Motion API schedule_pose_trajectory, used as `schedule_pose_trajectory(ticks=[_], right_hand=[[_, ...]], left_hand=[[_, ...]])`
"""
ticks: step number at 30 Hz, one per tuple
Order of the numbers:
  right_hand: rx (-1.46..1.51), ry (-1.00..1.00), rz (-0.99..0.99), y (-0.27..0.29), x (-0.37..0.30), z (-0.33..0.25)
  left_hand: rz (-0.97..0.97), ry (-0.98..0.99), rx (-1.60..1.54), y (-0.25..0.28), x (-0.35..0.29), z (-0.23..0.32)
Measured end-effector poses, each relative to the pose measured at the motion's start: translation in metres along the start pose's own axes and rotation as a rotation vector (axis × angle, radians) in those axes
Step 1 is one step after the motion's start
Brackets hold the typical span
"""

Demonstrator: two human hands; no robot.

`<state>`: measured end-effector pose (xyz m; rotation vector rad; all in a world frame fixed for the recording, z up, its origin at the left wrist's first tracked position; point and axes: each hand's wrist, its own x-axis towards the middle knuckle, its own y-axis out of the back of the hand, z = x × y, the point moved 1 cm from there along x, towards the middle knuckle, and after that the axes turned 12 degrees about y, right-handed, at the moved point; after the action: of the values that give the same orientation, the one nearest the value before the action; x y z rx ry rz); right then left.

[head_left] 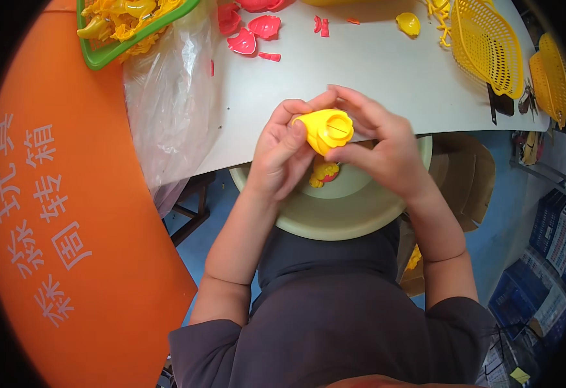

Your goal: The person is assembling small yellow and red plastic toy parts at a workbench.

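Over the near edge of the white table, my left hand [279, 145] is closed around a yellow hollow plastic toy part [325, 132]. The part has a rounded body and a scalloped rim, with a thin slot inside its opening, which is turned to the right. My right hand [386, 145] grips the same part from the right, thumb at its lower rim and fingers curled behind it. Beneath both hands is a pale cream basin [334, 227] above my lap. A small yellow and red toy piece [325, 173] shows inside it, partly hidden by my left hand.
Red shell-shaped pieces [265, 27] and a yellow one [408, 24] lie on the white table [360, 61]. A green-rimmed basket [95, 59] and clear plastic bag [166, 110] are at left, beside an orange box [102, 226]. Yellow baskets [486, 48] stand right.
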<state>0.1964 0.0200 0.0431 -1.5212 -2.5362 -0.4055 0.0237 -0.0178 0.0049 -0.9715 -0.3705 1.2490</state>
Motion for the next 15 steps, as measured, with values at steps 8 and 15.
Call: schedule_pose_trajectory(ticks=[8,15], right_hand=[[-0.264,0.124,-0.082,0.001,0.014,-0.013],[-0.412,0.298,0.043,-0.024,0.012,-0.019]], left_hand=[[0.156,-0.286,0.683,-0.017,-0.014,0.016],[0.195,-0.058,-0.022,-0.018,-0.009,0.001]])
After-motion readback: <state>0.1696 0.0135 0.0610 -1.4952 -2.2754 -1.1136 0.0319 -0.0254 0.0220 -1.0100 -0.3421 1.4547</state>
